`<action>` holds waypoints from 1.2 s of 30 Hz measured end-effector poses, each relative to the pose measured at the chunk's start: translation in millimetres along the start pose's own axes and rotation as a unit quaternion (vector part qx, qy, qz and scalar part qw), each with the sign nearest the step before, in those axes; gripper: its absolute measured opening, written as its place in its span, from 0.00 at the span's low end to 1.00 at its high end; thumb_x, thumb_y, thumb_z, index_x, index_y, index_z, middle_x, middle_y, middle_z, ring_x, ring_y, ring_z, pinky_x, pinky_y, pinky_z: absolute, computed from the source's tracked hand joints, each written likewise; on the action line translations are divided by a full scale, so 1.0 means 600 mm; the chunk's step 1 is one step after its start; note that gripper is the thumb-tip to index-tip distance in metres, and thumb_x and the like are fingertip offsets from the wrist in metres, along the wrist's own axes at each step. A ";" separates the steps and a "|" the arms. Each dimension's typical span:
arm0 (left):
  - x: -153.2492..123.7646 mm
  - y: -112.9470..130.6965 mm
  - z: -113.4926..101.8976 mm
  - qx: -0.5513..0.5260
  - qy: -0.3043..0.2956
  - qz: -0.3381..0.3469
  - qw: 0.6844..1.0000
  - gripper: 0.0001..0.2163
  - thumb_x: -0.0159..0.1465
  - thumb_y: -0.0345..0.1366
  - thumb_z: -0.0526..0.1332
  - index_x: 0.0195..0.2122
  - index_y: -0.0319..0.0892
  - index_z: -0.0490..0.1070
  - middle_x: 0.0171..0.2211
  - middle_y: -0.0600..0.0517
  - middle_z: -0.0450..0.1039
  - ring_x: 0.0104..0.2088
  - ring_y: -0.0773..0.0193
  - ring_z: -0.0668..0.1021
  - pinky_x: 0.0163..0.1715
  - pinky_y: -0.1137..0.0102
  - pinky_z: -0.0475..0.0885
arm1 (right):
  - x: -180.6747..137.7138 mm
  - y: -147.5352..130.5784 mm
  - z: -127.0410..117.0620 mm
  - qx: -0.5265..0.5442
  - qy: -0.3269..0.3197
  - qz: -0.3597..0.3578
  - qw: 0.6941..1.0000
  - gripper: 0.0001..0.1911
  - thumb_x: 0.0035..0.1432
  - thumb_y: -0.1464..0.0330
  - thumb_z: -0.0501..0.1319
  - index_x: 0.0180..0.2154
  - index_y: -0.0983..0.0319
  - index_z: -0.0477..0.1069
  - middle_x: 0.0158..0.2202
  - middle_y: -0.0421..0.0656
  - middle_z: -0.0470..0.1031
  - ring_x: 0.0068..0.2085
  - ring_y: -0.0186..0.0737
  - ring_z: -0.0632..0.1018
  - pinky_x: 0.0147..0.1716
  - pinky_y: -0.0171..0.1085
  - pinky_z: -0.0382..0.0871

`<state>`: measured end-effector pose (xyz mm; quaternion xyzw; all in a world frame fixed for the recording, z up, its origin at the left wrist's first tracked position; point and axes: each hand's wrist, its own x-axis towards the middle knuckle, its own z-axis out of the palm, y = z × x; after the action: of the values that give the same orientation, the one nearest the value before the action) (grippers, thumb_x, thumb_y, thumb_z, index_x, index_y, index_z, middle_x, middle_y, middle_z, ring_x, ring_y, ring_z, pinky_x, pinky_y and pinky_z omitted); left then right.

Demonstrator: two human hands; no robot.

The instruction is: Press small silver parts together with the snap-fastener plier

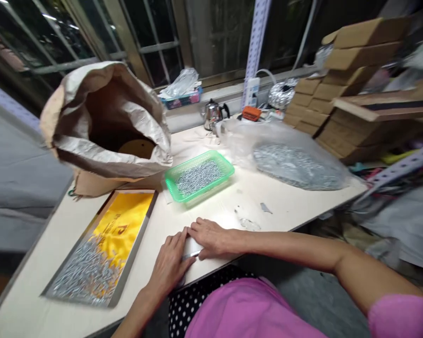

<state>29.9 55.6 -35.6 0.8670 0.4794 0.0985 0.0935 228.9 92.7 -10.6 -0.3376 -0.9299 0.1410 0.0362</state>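
Note:
Near the table's front edge a small flat white, box-like piece [191, 247] lies between my two hands, largely covered by fingers. My left hand [169, 260] grips its left side, thumb along the near edge. From the other side my right hand [211, 238] closes over its right end, fingertips meeting those of the left hand at the top. Beyond them stands a green plastic basket [185, 199] holding many small silvery metal pins or screws. To the left is a shallow tray [136, 249] lined with yellow cloth [127, 220], with a heap of similar metal pieces [86, 270] in its near half.
A large open paper sack [109, 169] stands at the back left. On the right lies a clear plastic bag [299, 164] of metal pieces, beside stacked cardboard boxes [352, 84]. A small metal kettle [212, 114] and an orange item [251, 113] are at the back.

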 end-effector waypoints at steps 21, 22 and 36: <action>0.015 0.046 -0.014 0.046 -0.009 -0.147 0.988 0.16 0.64 0.41 0.60 0.52 0.40 0.68 0.45 0.44 0.71 0.47 0.51 0.72 0.44 0.58 0.69 | 0.026 0.031 -0.012 -0.019 -0.046 -0.020 0.999 0.17 0.55 0.65 0.67 0.44 0.67 0.71 0.44 0.52 0.71 0.47 0.47 0.70 0.42 0.41 0.67; 0.011 0.048 -0.006 0.041 0.019 -0.156 0.987 0.19 0.64 0.39 0.61 0.55 0.40 0.66 0.49 0.42 0.70 0.50 0.50 0.72 0.47 0.56 0.69 | 0.027 0.036 -0.015 -0.013 -0.041 -0.015 0.999 0.25 0.52 0.63 0.70 0.48 0.68 0.70 0.46 0.53 0.70 0.48 0.49 0.70 0.44 0.42 0.67; -0.036 0.124 0.046 -0.107 0.066 -0.056 0.991 0.18 0.67 0.42 0.58 0.55 0.41 0.68 0.58 0.42 0.69 0.64 0.47 0.62 0.63 0.45 0.54 | 0.072 0.045 -0.004 -0.160 0.003 0.052 0.986 0.10 0.65 0.76 0.52 0.39 0.64 0.71 0.40 0.49 0.73 0.42 0.46 0.71 0.35 0.39 0.63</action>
<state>86.2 -3.3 -44.9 0.8154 0.5191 0.2007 0.1592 213.0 140.5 -16.9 -0.3875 -0.9215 -0.0090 -0.0226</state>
